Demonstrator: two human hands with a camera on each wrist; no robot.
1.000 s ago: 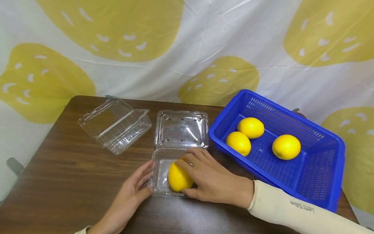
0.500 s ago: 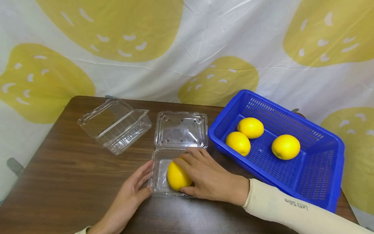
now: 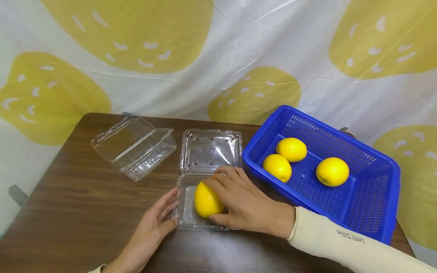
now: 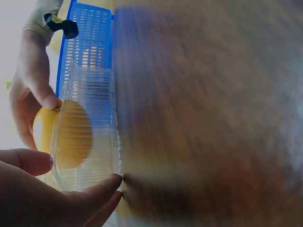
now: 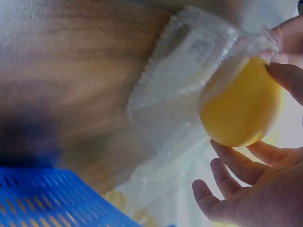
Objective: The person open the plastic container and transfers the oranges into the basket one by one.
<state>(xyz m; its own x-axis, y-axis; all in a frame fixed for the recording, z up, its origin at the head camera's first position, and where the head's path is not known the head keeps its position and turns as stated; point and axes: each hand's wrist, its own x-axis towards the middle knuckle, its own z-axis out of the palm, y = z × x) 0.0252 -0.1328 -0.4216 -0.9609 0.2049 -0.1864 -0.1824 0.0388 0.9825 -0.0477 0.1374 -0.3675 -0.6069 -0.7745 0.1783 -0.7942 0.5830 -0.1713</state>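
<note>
My right hand (image 3: 244, 204) grips a smooth, rounded yellow fruit (image 3: 207, 200) over the bottom half of a clear hinged plastic clamshell (image 3: 186, 212). In the right wrist view, the thumb and fingertips press opposite sides of the fruit (image 5: 241, 109). The clamshell's lid (image 3: 211, 151) lies folded back, away from me. My left hand (image 3: 148, 229) rests extended fingers and thumb against the clamshell's left end. In the left wrist view, the left fingertips (image 4: 113, 182) touch its wall near the table, and the fruit (image 4: 71, 135) shows partly through the clear side.
A blue plastic basket (image 3: 307, 204) stands at the right, with three more yellow fruits (image 3: 332, 171) inside. Another open clear clamshell (image 3: 136, 148) lies at the back left of the brown wooden table (image 3: 85, 212). A patterned white and yellow cloth (image 3: 191, 91) hangs behind.
The right hand and the yellow fruit have shifted slightly away from me and a little left, off the clamshell's near edge. The left hand has stayed at the clamshell.
</note>
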